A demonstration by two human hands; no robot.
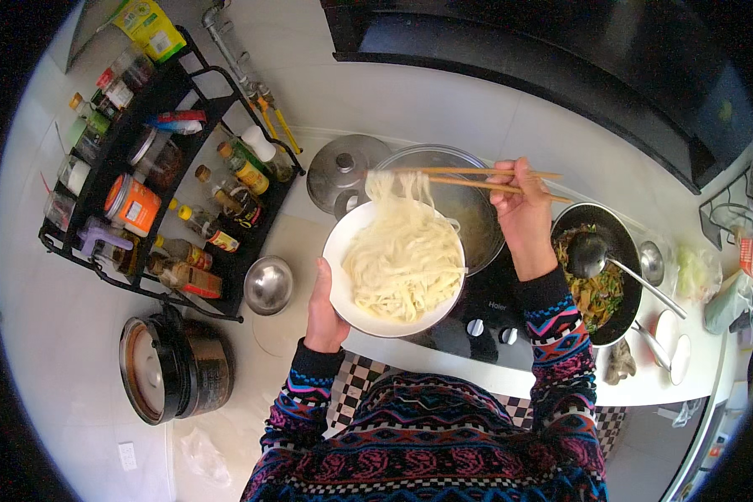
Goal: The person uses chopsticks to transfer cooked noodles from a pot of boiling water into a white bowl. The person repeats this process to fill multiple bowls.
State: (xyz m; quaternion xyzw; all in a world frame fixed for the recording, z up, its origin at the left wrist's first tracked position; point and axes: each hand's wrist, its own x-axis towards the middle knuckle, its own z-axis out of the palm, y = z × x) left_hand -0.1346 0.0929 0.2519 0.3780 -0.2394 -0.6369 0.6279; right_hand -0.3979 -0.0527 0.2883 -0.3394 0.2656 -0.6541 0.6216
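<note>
My left hand (327, 314) grips the left rim of a white bowl (337, 251), thumb on the edge. Pale flat noodles (401, 270) fill the bowl. In my right hand (522, 216) is a pair of wooden chopsticks (467, 176), pointing left. A clump of noodles hangs from their tips over the bowl's far edge, its lower ends running into the heap. Behind the bowl stands a steaming pot (470, 219) of cloudy liquid on the black gas stove (483, 332); the bowl hides part of it.
A wok (627, 314) of cooked vegetables with a ladle (587, 254) sits to the right. Left of the stove are a pot lid (339, 169), a steel bowl (268, 285), a black rack (144, 213) of seasoning bottles and a rice cooker (182, 370). A black range hood (508, 69) hangs above.
</note>
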